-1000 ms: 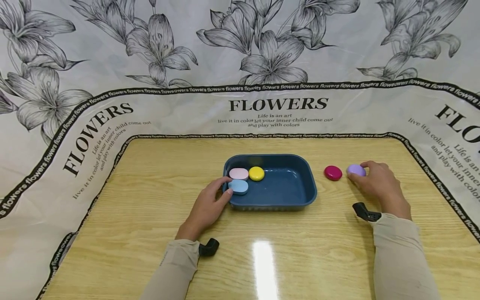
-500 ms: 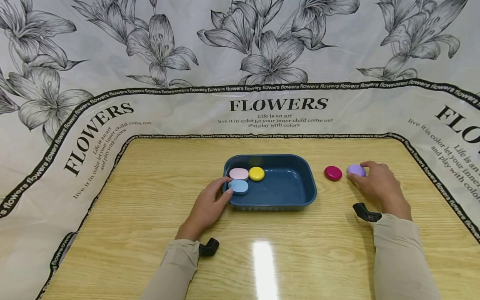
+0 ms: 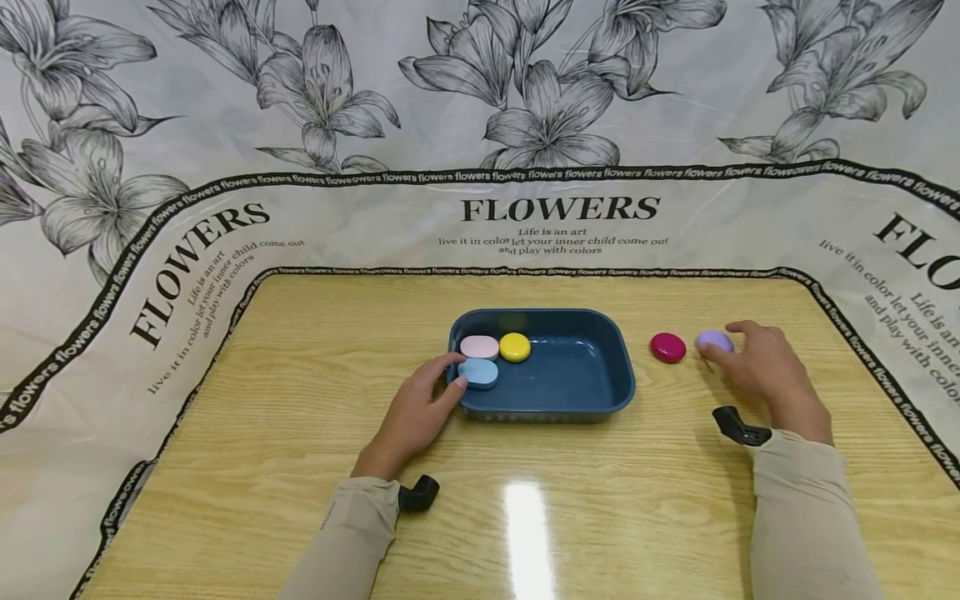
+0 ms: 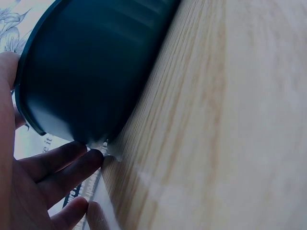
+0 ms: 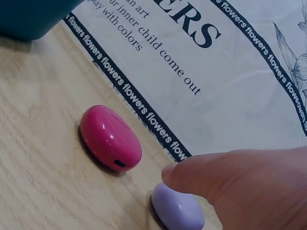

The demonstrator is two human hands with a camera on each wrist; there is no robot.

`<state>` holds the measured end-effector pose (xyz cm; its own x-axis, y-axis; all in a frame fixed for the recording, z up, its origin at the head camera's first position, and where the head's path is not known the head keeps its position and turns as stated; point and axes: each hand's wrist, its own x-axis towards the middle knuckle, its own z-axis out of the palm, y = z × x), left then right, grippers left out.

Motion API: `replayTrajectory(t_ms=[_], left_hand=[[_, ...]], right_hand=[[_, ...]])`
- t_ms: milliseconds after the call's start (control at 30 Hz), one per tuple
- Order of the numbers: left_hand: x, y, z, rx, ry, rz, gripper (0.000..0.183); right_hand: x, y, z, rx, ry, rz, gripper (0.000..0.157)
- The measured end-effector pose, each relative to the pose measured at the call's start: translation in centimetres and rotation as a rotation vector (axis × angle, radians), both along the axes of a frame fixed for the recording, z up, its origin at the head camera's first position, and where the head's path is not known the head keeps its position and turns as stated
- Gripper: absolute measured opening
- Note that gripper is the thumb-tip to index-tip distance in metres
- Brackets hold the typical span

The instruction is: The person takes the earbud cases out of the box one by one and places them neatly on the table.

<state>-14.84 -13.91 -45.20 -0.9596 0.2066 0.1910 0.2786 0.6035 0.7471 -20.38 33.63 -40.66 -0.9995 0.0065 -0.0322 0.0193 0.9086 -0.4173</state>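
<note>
Lavender object (image 3: 712, 339) beneath parted right fingers (image 3: 738, 327).

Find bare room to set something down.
Free: right half of the tray, past the yellow piece; table left of the left hand. Crowded: tray's left end, with pink piece and blue piece; by magenta piece, lilac piece and right hand.

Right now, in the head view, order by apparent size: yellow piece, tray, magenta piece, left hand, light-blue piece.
1. Tray
2. Left hand
3. Light-blue piece, magenta piece, yellow piece: too close to rank; fingertips overlap the light-blue piece's left end.
</note>
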Motion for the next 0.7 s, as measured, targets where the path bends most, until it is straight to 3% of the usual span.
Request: replayTrajectory(t_ms=[700], left_hand=[[0.1,0.0,0.0,-0.001,0.003,0.01,0.042]], right_hand=[[0.2,-1.0,1.7,-0.024,0.049,0.024,0.078]])
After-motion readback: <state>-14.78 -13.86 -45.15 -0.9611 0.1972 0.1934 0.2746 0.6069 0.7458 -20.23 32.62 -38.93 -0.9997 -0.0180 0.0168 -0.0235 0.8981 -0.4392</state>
